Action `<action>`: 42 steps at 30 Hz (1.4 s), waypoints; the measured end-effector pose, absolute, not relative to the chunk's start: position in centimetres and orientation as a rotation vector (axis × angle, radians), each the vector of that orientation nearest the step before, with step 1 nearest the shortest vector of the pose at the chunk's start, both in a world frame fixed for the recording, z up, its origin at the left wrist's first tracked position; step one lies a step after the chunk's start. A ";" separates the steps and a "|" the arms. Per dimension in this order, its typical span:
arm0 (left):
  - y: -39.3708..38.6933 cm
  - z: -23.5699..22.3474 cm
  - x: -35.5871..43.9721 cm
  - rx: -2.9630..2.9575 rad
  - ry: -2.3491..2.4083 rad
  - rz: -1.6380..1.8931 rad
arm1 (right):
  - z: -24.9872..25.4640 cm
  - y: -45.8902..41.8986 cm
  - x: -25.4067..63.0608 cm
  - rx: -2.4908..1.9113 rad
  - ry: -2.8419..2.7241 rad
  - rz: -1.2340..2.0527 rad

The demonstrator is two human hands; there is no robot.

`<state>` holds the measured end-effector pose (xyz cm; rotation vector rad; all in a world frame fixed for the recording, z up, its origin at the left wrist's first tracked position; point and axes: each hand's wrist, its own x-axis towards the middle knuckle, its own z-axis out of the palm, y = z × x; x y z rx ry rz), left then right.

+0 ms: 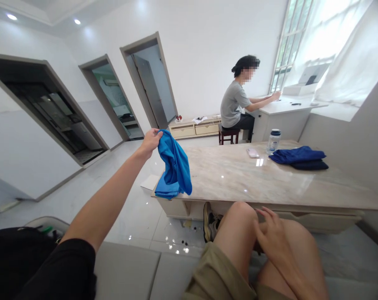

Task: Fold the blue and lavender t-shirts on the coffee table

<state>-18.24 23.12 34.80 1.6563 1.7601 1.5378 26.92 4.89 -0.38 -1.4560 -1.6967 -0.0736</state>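
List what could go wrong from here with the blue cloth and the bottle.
The blue cloth hangs from the left hand alone, so it may come down twisted or bunched.

The lower blue fabric lies at the end of the table, where a tug might pull it to the floor.

The bottle stands close beside the dark blue cloth; moving that carelessly could tip it.

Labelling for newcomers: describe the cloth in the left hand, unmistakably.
Start at the long marble-look table beyond the knees. At its left end, the left hand pinches up a bright blue cloth. It hangs loose over flat folds of the same blue; the fabric by the bottle is darker.
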 end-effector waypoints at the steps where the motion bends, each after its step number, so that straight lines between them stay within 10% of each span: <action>1: 22.7 36.2 -17.1 1.667 1.693 1.524 | 2.3 5.4 24.4 -1.373 -1.739 0.004; 11: 17.3 45.3 -13.0 1.856 1.470 1.475 | 23.2 14.0 15.5 -1.419 -1.853 0.155; 21: 19.9 40.9 -18.1 2.256 1.836 1.127 | 34.0 22.4 27.7 -1.489 -1.838 -0.251; 42: 33.3 28.8 -18.2 2.246 1.942 1.095 | 31.6 32.0 31.2 -1.747 -1.803 -0.141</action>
